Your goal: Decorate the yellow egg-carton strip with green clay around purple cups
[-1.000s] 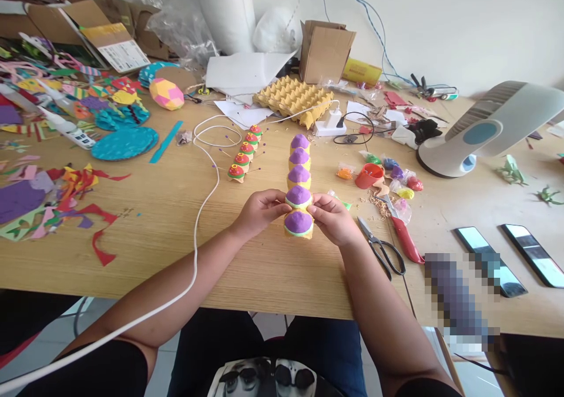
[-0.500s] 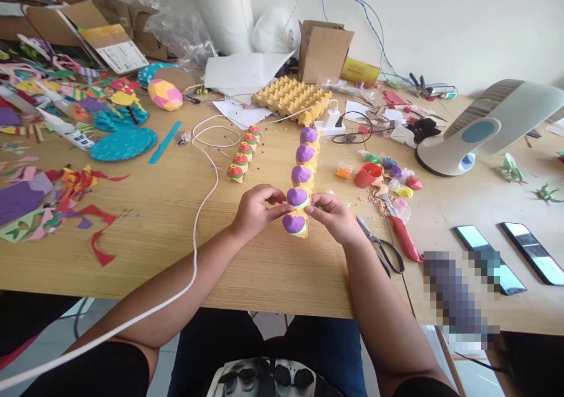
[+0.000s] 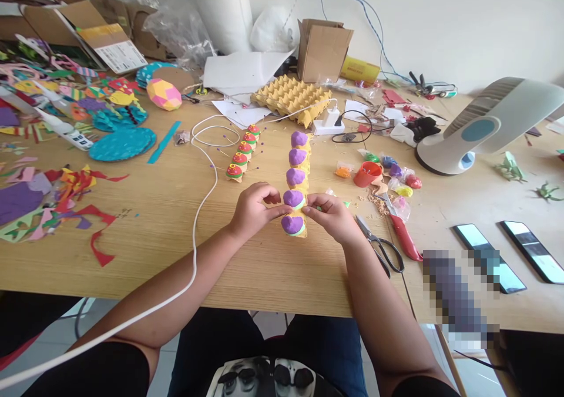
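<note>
A strip of yellow egg-carton cups topped with purple clay domes (image 3: 296, 177) lies on the wooden table (image 3: 167, 209), running away from me. My left hand (image 3: 254, 210) pinches its left side between the two nearest domes. My right hand (image 3: 335, 216) pinches the right side at the same spot, with a bit of green clay at its fingertips. Both hands are closed on the strip. A shorter row of small red, green and yellow cups (image 3: 243, 152) lies to the left of it.
Scissors (image 3: 379, 247) and a red-handled knife (image 3: 403, 235) lie right of my hand, beside clay lumps (image 3: 399, 177) and an orange cup (image 3: 366, 175). A white fan (image 3: 484, 128), two phones (image 3: 526, 256), an egg tray (image 3: 291, 97), a white cable (image 3: 202, 209) and paper scraps (image 3: 53, 191) surround them.
The far end of the strip swung right and then back towards straight. Both hands stayed pinched on its near end, shifting slightly.
</note>
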